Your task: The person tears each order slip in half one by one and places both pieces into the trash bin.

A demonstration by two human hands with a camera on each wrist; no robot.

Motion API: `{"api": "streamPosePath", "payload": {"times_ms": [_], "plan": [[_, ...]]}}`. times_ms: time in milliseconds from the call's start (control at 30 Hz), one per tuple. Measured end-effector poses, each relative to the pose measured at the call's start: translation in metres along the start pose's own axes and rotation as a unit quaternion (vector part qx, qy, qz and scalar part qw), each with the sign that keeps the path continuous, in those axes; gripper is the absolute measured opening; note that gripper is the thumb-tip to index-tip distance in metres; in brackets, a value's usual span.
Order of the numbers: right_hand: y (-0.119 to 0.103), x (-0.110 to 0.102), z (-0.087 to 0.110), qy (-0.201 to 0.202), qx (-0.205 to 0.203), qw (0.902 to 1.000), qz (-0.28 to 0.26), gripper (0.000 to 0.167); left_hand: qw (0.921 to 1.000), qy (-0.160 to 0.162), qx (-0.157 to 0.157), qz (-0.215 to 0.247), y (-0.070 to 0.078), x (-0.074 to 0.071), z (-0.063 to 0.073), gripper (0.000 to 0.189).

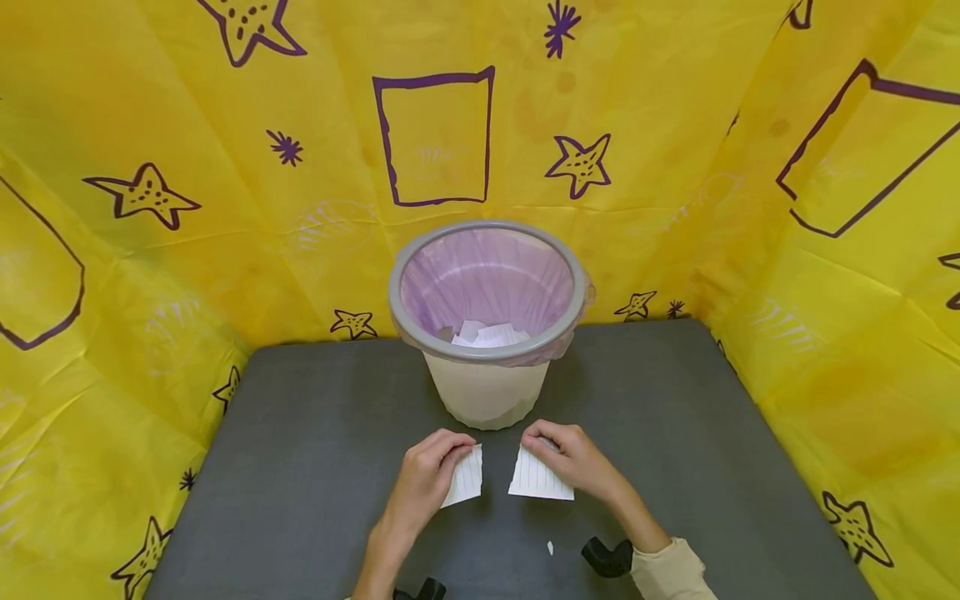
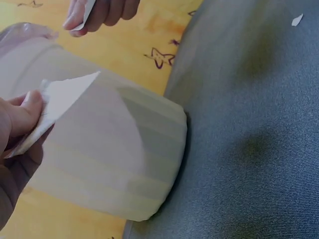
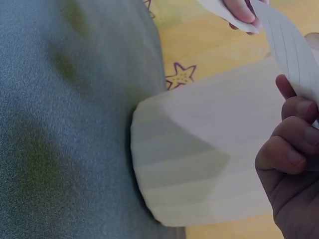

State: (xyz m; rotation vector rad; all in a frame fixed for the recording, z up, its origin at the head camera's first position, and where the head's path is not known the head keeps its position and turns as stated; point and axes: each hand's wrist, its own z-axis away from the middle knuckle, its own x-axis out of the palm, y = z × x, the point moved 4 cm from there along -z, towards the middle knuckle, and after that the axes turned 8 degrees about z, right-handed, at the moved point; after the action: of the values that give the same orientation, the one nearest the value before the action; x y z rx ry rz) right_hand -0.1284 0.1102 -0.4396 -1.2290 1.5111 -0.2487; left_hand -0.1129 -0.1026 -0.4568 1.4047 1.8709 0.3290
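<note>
My left hand (image 1: pixel 429 473) pinches a piece of lined paper (image 1: pixel 467 477) between thumb and fingers. A second piece of lined paper (image 1: pixel 540 478) is pinched in my right hand (image 1: pixel 576 461), a small gap to the right of the first. Both pieces have an uneven edge and are held above the table, in front of a light-coloured waste bin (image 1: pixel 487 387). In the left wrist view the paper (image 2: pixel 65 98) stands out from the thumb and fingertips. Curled fingers hold the lined paper (image 3: pixel 289 47) in the right wrist view.
The bin has a grey rim (image 1: pixel 405 321) and a purple liner (image 1: pixel 480 267), with several paper pieces (image 1: pixel 491 335) inside. A small paper scrap (image 1: pixel 550 547) lies on the dark grey table (image 1: pixel 315 467). Yellow patterned cloth (image 1: pixel 330 167) surrounds the table at the back and sides.
</note>
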Motion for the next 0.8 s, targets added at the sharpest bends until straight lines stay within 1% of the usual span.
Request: {"api": "streamPosePath", "payload": {"times_ms": [100, 200, 367, 433, 600, 700, 800], "plan": [[-0.002, 0.000, 0.000, -0.008, -0.012, 0.9999, 0.003, 0.012, 0.9998, -0.019, -0.008, 0.000, 0.000, 0.000, 0.001, 0.013], [-0.002, -0.002, 0.000, -0.010, -0.025, 0.9995, 0.014, 0.012, 0.9996, -0.022, -0.014, -0.003, 0.000, -0.002, 0.001, 0.010], [0.003, -0.008, 0.003, -0.003, -0.021, 0.9994, 0.026, 0.013, 0.9994, -0.016, -0.029, -0.009, -0.004, -0.011, 0.002, 0.009], [0.005, -0.010, 0.004, -0.003, -0.017, 0.9995, 0.027, 0.013, 0.9992, -0.012, -0.036, -0.013, -0.007, -0.016, 0.003, 0.012], [0.007, -0.017, 0.007, 0.001, -0.020, 0.9991, 0.036, 0.014, 0.9988, -0.004, -0.039, -0.030, -0.010, -0.027, 0.006, 0.017], [0.016, -0.018, 0.010, 0.006, -0.019, 0.9988, 0.044, 0.014, 0.9985, -0.003, -0.041, -0.036, -0.012, -0.032, 0.008, 0.016], [0.030, -0.019, 0.014, 0.007, -0.011, 0.9985, 0.053, 0.015, 0.9980, 0.000, -0.047, -0.041, -0.015, -0.037, 0.009, 0.016]]}}
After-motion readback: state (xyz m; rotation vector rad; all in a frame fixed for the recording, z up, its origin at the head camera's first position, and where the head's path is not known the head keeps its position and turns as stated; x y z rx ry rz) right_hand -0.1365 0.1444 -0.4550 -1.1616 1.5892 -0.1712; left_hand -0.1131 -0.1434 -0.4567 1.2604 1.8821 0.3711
